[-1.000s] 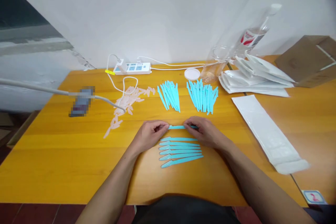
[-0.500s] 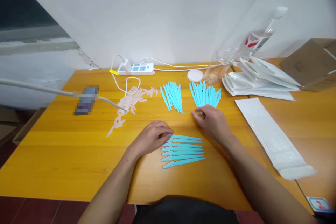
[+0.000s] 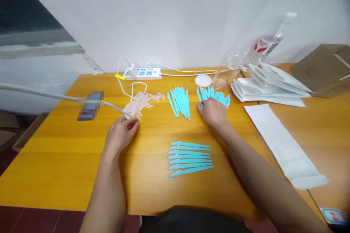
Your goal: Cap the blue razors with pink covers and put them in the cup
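My left hand [image 3: 120, 134] is at the near edge of a pile of small pale pink plastic covers [image 3: 140, 103], its thumb and index finger slightly apart. Over a heap of light-blue eyebrow razors [image 3: 218, 96] lies my right hand [image 3: 213, 111]. Its thumb is apart from the fingers, whose tips are partly hidden among the razors. Between my forearms, several blue razors [image 3: 190, 156] form a neat row, blade ends to the left. A second bunch of blue razors [image 3: 179, 102] rests between the cover pile and the heap.
A white cable [image 3: 115, 106] crosses above the phone [image 3: 91, 105] to the covers. Behind are a power strip [image 3: 147, 74], a round lid [image 3: 203, 80], a clear jar [image 3: 224, 76] and a bottle [image 3: 269, 43]. White padded sleeves [image 3: 268, 87] and a cardboard box [image 3: 322, 69] stand right.
My left hand has left the razor row and moved left and away from me to the pink covers. My right hand has moved forward onto the razor heap.
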A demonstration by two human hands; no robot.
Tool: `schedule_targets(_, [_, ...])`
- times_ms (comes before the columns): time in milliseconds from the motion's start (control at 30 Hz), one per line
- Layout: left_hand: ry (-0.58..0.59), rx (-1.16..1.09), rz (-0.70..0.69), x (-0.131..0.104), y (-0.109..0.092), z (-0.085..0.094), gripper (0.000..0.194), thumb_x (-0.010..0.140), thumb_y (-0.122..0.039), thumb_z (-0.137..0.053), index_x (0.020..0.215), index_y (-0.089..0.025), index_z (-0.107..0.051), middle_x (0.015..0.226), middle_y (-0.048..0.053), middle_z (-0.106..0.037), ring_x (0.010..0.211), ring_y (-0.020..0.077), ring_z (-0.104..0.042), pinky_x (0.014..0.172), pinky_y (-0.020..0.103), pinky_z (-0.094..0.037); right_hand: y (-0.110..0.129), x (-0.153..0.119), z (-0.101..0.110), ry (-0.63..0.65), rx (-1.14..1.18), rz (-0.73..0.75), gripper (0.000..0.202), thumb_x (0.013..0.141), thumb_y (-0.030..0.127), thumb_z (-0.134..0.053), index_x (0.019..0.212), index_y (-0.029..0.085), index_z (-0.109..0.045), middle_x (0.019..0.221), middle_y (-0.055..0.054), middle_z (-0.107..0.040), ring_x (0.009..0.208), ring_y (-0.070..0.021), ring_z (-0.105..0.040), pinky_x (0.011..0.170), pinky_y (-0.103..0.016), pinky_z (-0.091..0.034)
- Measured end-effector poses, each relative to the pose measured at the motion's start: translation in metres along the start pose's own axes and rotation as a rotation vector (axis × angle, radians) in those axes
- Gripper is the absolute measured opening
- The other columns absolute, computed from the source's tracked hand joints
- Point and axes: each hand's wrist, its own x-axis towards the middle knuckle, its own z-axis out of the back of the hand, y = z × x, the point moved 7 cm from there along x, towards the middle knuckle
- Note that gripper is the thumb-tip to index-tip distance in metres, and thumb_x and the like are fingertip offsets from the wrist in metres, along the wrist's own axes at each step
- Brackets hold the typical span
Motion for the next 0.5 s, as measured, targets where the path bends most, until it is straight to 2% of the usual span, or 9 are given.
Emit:
schedule_targets(133, [0.042,0.045,0.001,-0.001,0.007,-0.004,0.033,0.089,-0.042,-0.056,0.107,-0.024,-0.077,0.105,0.006,-0.074,0.093,0.0235,-0.069,0.086,0.034,-0.052,0.007,0.003,0.003,0.027,-0.002,-0.016,0.037,0.098,0.04,-0.05,0.107,0.014,-0.075,0.11,-0.018,-0.073,0.102,-0.0323,-0.07,0.082,-0.038,-0.052])
schedule_targets(300, [0.008,0.025,0.037,0.001,0.007,-0.005,0.034,0.089,-0.042,-0.058,0.112,-0.024,-0.075,0.105,0.005,-0.074,0.086,0.0216,-0.069,0.078,0.031,-0.052,0.007,0.005,0.004,0.044,0.006,-0.075,0.037,0.099,0.035,-0.047,0.108,0.011,-0.074,0.107,-0.022,-0.074,0.1,-0.0345,-0.071,0.082,-0.04,-0.053])
schedule_targets(400, [-0.018,0.019,-0.007,0.002,0.004,-0.007,0.036,0.09,-0.04,-0.057,0.118,-0.025,-0.074,0.113,0.005,-0.072,0.091,0.0214,-0.069,0.082,0.031,-0.051,0.009,0.006,0.0,0.078,-0.002,-0.085,0.036,0.098,0.025,-0.044,0.111,0.009,-0.074,0.108,-0.025,-0.073,0.103,-0.0332,-0.071,0.087,-0.039,-0.052])
schedule_targets(500, [-0.049,0.047,-0.03,0.004,-0.001,-0.007,0.033,0.092,-0.038,-0.054,0.114,-0.027,-0.076,0.115,0.006,-0.07,0.099,0.0233,-0.067,0.086,0.033,-0.05,0.016,0.008,-0.003,0.098,-0.009,-0.076,0.036,0.096,0.021,-0.045,0.117,0.005,-0.071,0.109,-0.028,-0.072,0.106,-0.032,-0.07,0.09,-0.037,-0.051])
